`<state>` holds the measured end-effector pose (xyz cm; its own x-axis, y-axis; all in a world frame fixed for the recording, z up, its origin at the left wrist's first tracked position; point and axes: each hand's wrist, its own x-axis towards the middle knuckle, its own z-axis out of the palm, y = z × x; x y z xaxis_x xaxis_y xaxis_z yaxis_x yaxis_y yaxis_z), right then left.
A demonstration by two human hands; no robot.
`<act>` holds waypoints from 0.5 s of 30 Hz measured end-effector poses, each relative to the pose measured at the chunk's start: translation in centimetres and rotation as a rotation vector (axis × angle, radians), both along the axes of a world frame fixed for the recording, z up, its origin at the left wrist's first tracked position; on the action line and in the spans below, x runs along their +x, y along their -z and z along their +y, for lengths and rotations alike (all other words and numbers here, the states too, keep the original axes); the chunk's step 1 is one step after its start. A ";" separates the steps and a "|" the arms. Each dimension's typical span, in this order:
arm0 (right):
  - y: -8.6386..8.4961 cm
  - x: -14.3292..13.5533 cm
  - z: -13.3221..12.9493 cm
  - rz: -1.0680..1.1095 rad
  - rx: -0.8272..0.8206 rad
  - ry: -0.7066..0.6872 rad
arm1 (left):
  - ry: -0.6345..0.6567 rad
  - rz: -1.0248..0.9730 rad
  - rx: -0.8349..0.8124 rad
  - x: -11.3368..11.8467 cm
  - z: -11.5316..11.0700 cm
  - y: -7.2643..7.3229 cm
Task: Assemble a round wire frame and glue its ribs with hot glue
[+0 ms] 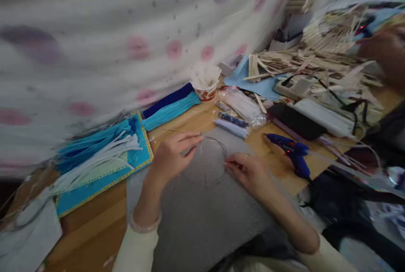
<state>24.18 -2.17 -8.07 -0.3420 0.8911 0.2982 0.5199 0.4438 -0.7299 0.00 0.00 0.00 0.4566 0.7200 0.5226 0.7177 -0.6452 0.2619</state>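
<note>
Over a grey mat (196, 217), a thin wire loop (218, 141) is held between my two hands. My left hand (172, 156) is closed in a pinch on the upper left of the loop, with a loose wire end sticking out behind the fingers. Thumb and fingertips of my right hand (248, 173) pinch the loop's right side. A strand of the wire hangs down across the ring. Its finer details are blurred.
Blue and white pipe cleaners (104, 154) lie on a blue board at left. Behind are turquoise bundles (172, 111) and a paper cup (206, 88). At right sit a blue glue gun (292, 149), a black phone (295, 120), wooden strips (284, 63) and another person's hand (387, 55).
</note>
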 end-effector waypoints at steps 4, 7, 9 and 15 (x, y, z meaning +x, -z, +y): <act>0.4 0.1 0.1 0.005 0.000 0.007 | -0.028 -0.008 0.217 1.1 0.6 1.2; 0.4 0.1 0.1 -0.009 0.013 0.011 | -0.082 0.031 0.338 1.8 0.5 1.5; 0.2 0.2 0.2 -0.004 0.018 0.009 | -0.119 0.055 0.385 2.1 0.4 1.4; 0.0 0.3 0.3 0.045 -0.031 -0.018 | -0.120 0.074 0.426 2.5 0.2 1.3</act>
